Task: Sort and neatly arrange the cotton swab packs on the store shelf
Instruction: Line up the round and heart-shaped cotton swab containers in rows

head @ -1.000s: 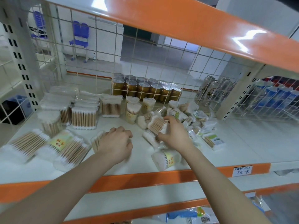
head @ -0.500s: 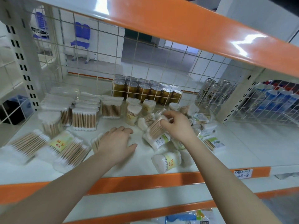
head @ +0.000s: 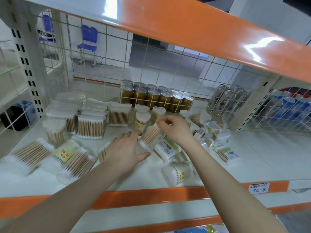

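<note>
White shelf (head: 151,179) boards with orange front edges fill the view, and a handwritten price tag (head: 258,188) sits on the near edge at the right. Nearest on the board, a round tub of swabs (head: 176,173) lies on its side, with flat clear swab bags (head: 28,156) fanned out at the left. The left hand (head: 125,149) hovers palm down with fingers spread and relaxed, holding nothing; its fingertips reach just beside a swab pack (head: 151,137), and it partly covers another small pack. The right hand (head: 175,128) pinches the top end of that swab pack between thumb and fingers, holding it tilted above a labelled pack (head: 166,148) lying flat. To the right, a loose heap of small packs (head: 212,132) is jumbled together. Farther back at the left, square boxes of swabs (head: 90,126) stand upright in rows, and heart-shaped tubs (head: 142,119) stand near the middle. Behind the wire mesh (head: 151,64), gold cans (head: 156,96) stand in 2 rows, with silver cans (head: 225,100) to their right.
</note>
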A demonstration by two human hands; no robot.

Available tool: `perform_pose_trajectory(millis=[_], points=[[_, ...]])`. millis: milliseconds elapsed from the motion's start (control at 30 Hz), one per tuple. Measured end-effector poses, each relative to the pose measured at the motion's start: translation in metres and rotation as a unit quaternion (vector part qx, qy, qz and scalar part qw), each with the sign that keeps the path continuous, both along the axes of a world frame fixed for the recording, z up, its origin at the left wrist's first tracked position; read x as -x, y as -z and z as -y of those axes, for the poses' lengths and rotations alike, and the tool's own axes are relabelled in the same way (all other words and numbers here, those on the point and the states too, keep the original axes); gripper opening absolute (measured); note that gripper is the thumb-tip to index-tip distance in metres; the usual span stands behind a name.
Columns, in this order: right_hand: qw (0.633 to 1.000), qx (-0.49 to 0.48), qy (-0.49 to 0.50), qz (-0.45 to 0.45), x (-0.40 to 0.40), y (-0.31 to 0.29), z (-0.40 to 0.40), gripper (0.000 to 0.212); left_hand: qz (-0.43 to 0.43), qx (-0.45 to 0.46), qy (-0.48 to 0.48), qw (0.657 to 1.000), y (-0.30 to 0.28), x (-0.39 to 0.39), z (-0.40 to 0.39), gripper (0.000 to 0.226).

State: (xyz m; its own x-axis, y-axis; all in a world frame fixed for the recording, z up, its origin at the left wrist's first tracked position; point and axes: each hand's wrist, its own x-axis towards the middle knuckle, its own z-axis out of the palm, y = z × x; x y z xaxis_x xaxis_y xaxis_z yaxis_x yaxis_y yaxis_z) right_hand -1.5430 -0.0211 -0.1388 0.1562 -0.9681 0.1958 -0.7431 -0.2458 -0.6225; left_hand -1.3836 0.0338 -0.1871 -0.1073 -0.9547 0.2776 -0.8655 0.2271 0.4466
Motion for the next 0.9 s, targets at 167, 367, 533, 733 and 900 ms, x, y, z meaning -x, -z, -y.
perform_pose_trajectory(millis=[167,367,533,733,900], points=[[1.0,-0.003,-0.006,0.004,-0.005,0.001,0.002,0.026,0.016,-0.014,-0.005,1.0,0.0,-0.002,0.003,0.068],[0.998,-0.035,-0.022,0.04,-0.008,-0.003,0.002,0.045,0.003,-0.008,-0.014,1.0,-0.001,-0.002,0.002,0.061],[0.994,-0.065,-0.053,0.073,-0.002,-0.001,0.003,0.033,-0.048,-0.015,-0.005,0.999,-0.004,-0.009,0.004,0.058],[0.997,-0.06,-0.051,0.012,0.004,0.008,0.008,0.022,-0.058,-0.025,-0.023,0.998,-0.006,-0.012,0.004,0.058],[0.995,-0.079,-0.065,-0.019,0.007,0.015,0.008,0.024,-0.115,-0.017,-0.021,0.993,-0.008,-0.016,0.009,0.063]])
